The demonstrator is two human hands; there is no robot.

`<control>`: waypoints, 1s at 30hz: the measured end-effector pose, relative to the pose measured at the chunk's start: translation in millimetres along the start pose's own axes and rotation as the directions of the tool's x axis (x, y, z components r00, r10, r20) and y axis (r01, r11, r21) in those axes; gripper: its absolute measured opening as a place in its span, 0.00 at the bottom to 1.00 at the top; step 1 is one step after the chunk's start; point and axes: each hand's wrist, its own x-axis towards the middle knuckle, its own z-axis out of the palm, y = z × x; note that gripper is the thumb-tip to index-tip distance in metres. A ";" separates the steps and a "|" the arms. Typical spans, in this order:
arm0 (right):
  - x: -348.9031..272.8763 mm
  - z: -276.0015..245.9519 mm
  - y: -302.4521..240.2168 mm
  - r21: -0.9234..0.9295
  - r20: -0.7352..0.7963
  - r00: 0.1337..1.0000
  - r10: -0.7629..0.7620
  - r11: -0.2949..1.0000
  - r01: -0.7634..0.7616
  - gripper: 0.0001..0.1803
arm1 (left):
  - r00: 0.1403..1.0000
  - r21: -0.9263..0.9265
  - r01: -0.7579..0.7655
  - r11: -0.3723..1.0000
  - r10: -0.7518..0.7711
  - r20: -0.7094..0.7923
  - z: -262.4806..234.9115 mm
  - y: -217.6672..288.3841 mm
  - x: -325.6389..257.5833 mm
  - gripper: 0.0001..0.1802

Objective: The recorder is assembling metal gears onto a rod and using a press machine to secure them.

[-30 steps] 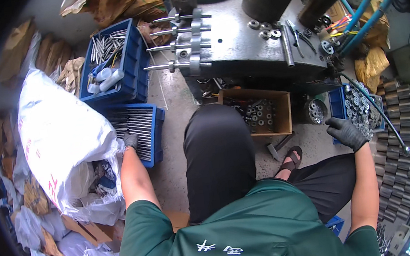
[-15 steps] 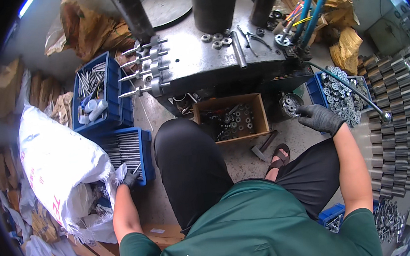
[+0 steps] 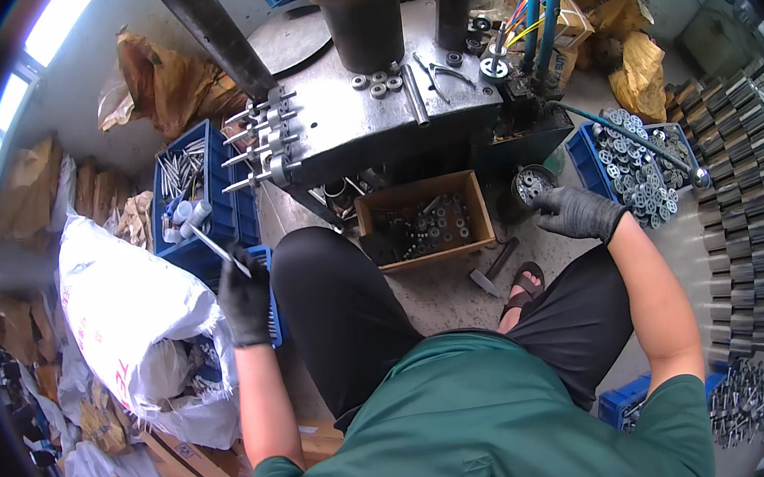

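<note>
My left hand [image 3: 246,299], in a dark glove, grips a slim metal shaft [image 3: 216,248] that points up and away to the left. Beneath it is a blue crate [image 3: 278,327] of similar rods, partly covered by the hand. My right hand [image 3: 579,214], gloved too, is at the near side of a round tin [image 3: 517,196] with small metal rings in it. Its fingers are drawn together; whatever is between them is too small to make out. Between my hands stands a wooden box [image 3: 430,257] of small ring-shaped parts.
Ahead stands a metal press table [image 3: 345,136] with rings, a bar and pliers [image 3: 433,75] on it. Shafts with collars line its left edge. A blue crate [image 3: 588,163] of silver wheels stands right, beside stacked metal cylinders [image 3: 754,230]. A hammer [image 3: 495,269] lies on the floor. A white sack [image 3: 130,299] stands left.
My left hand has risen out of the rod crate with a shaft and moved forward. The right hand stays by the tin with its fingers slightly shifted. My view has tilted.
</note>
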 end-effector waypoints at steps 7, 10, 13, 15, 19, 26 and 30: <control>32.4 36.1 -15.4 -0.152 0.183 0.973 -0.138 0.974 0.167 0.20 | 0.559 0.542 -0.820 0.184 0.460 0.689 313.9 55.8 34.7 0.26; 60.0 44.3 -39.1 -0.246 0.314 0.944 -0.106 0.951 0.189 0.19 | 0.691 0.279 -0.643 0.713 0.384 0.612 360.3 12.9 57.1 0.21; 98.0 59.1 -49.9 -0.311 0.351 0.934 -0.068 0.932 0.184 0.19 | 0.820 -0.009 -0.046 0.999 0.043 0.571 370.9 -34.5 70.6 0.17; 124.3 81.6 -48.5 -0.310 0.361 0.930 -0.071 0.931 0.192 0.19 | 0.870 0.096 0.026 0.995 -0.070 0.488 365.2 -64.4 70.3 0.17; 196.5 137.6 -28.5 -0.344 0.427 0.904 0.018 0.928 0.144 0.22 | 0.840 0.050 0.306 0.951 -0.294 0.456 374.5 -65.4 66.9 0.16; 217.3 150.7 -70.3 -0.261 0.276 0.953 -0.125 0.944 0.200 0.27 | 0.881 0.103 0.235 0.967 -0.256 0.398 372.7 -53.4 81.5 0.14; 231.0 178.0 -54.1 -0.200 0.291 0.950 -0.118 0.963 0.181 0.29 | 0.884 0.098 0.278 0.956 -0.295 0.363 366.5 -54.8 88.3 0.14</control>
